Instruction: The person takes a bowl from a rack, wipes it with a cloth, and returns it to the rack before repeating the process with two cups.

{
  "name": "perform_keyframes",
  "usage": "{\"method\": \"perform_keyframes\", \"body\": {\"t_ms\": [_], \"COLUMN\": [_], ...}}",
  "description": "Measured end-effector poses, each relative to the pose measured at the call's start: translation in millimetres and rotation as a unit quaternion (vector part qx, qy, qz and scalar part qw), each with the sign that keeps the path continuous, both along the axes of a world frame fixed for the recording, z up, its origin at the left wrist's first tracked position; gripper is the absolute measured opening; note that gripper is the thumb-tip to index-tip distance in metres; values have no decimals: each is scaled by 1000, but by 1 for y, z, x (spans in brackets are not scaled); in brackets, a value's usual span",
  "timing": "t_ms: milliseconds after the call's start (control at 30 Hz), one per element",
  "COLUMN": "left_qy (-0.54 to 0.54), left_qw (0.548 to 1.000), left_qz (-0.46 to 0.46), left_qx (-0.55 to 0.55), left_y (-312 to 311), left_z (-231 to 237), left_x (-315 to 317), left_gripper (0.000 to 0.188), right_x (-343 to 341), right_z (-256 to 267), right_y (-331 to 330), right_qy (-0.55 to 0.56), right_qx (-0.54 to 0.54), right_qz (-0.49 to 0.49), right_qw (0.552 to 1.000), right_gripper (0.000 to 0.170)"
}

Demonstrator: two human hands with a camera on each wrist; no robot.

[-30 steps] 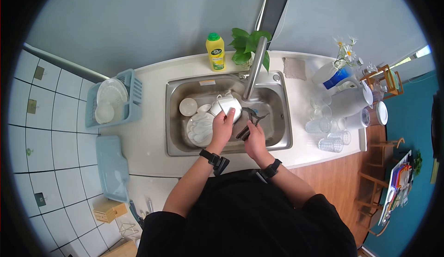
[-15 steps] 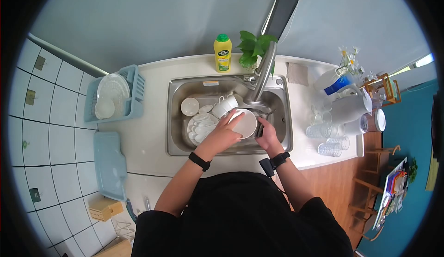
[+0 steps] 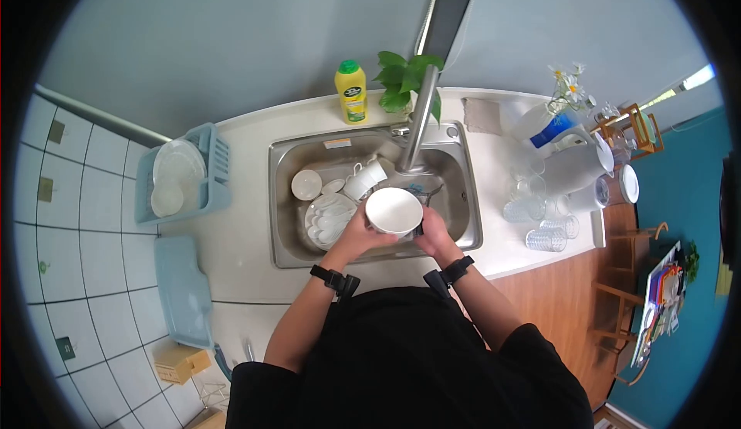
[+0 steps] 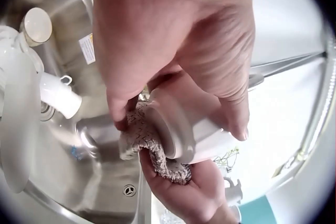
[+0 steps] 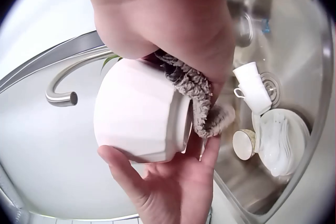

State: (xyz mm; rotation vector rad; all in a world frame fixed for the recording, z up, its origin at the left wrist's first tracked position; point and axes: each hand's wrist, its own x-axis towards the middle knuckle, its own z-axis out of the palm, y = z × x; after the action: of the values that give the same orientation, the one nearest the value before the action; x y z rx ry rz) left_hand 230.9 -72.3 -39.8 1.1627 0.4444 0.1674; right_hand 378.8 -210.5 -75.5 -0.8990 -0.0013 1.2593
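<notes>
Over the sink my left hand [image 3: 360, 237] grips a white bowl [image 3: 394, 211], its opening turned up toward the head camera. In the right wrist view that hand's thumb and fingers [image 5: 173, 187] spread round the bowl's side. My right hand [image 3: 436, 236] holds a crumpled grey-brown cloth [image 5: 197, 87] against the foot of the bowl. The left wrist view shows the cloth bunched between the right hand's fingers and the bowl's base. Behind the bowl, white cups [image 3: 366, 179] lie in the sink beside a plate with several white spoons [image 3: 330, 217] on it.
A small bowl [image 3: 306, 185] sits at the sink's left. The faucet [image 3: 423, 116] arches over the basin. A yellow bottle [image 3: 351, 93] and a plant [image 3: 401, 78] stand behind. Glasses [image 3: 544, 237] crowd the right counter; a blue dish rack [image 3: 218, 162] holds plates at left.
The bowl has turned from its side to opening up, held by the left hand throughout. The right hand has moved the cloth to beneath the bowl at its foot.
</notes>
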Motion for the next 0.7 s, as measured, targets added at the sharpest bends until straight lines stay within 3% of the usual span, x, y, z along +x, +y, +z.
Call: {"method": "perform_keyframes", "body": {"t_ms": [33,67,133,167,200,267,300,433,533,600,633,700], "left_qy": [-10,-10,29,-19,-19,4,-7,-10,0,-24,-41,-31], "left_qw": [1000,1000,990,978,978,962,964,974,970,950,955,943], "left_qz": [1,-6,13,20,15,118,126,115,111,67,43,29], "left_qx": [-10,-11,-140,-205,-206,-247,-234,-193,-218,-303,-289,-331], "left_y": [0,3,7,6,6,5,5,2,-4,-8,-11,-16], "left_z": [4,-1,-12,-14,-15,-18,-23,-35,-38,-36,-37,-38], "left_x": [-1,-2,-3,-2,0,6,8,15,18,22,24,32], "left_gripper": [86,86,76,64,64,59,56,59,62,67,66,65], "right_x": [2,3,3,4,8,19,26,74,116,144,154,160], "right_z": [3,7,21,30,31,34,33,4,0,-15,-21,-34], "right_y": [-3,-6,-10,-13,-18,-27,-33,-57,-70,-77,-80,-80], "right_qy": [-2,-3,100,135,134,159,166,157,128,109,97,131], "right_qx": [-3,-5,-46,-58,-58,-83,-64,-70,-54,-36,-12,11], "right_qz": [1,-6,-45,-67,-72,-96,-116,-226,-288,-350,-365,-400], "right_qw": [1000,1000,993,987,987,979,977,959,947,930,926,907], "right_gripper": [40,40,39,39,39,39,40,40,37,33,33,34]}}
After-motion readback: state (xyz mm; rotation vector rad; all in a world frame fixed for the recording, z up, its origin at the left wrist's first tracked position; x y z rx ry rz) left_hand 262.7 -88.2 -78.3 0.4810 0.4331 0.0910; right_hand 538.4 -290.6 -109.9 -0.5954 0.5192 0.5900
